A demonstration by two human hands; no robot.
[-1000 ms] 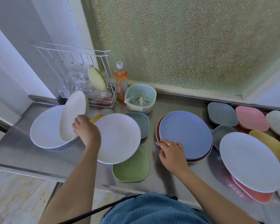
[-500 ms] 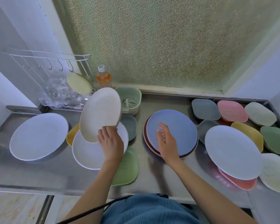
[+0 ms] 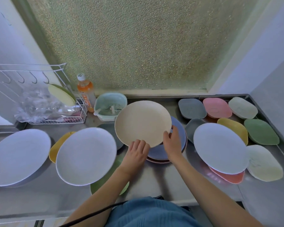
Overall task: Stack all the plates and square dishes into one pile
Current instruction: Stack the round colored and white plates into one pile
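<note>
A cream round plate [image 3: 142, 122] hangs tilted above the blue plate [image 3: 178, 136] that tops a small pile with a pink plate under it. My left hand [image 3: 137, 152] grips the cream plate's near edge and my right hand [image 3: 172, 141] grips its right edge. Two white plates [image 3: 20, 156] [image 3: 86, 155] lie at the left, over a yellow dish [image 3: 56, 149] and a green dish [image 3: 124, 188]. A third white plate [image 3: 219, 147] lies at the right on a coral plate [image 3: 228, 176].
Square dishes in grey [image 3: 192, 108], pink [image 3: 217, 107], pale [image 3: 242, 107], yellow [image 3: 232, 128], green [image 3: 260, 131] and cream [image 3: 265, 164] fill the right end of the steel counter [image 3: 154, 177]. A wire rack [image 3: 56, 110], an orange bottle [image 3: 85, 92] and a mint strainer bowl [image 3: 110, 105] stand at the back.
My left hand has carried the cream plate rightward from over the left white plates to above the blue pile. My right hand has lifted off the blue plate and taken the cream plate's edge.
</note>
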